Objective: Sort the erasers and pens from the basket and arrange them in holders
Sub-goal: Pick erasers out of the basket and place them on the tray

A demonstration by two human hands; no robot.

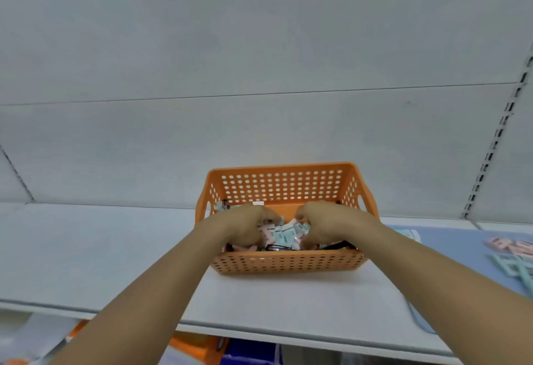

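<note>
Orange basket (285,262) showing off rows of round holes on every wall. Inside, erasers (284,233) glowing pale pink and mint-and-white, pens (277,248) looking black. White shelf (101,249) gleaming, a light blue mat (455,249) lying on its right end.

The orange basket (288,262) looks like molded plastic w/ rows of punched holes, smooth, semi-matt, no real shine. Inside are small wrapped erasers (284,233), pink and teal paper-looking sleeves, printed, a bit glossy maybe, too blurry to tell. Shelf (86,249) is a smooth white-grey surface, prob painted metal or laminate, matt. Back panel (259,62) has the same flat matt finish. Off to the right there's a pale blue mat (450,255), smooth, soft sheen, looks like plastic.
</note>
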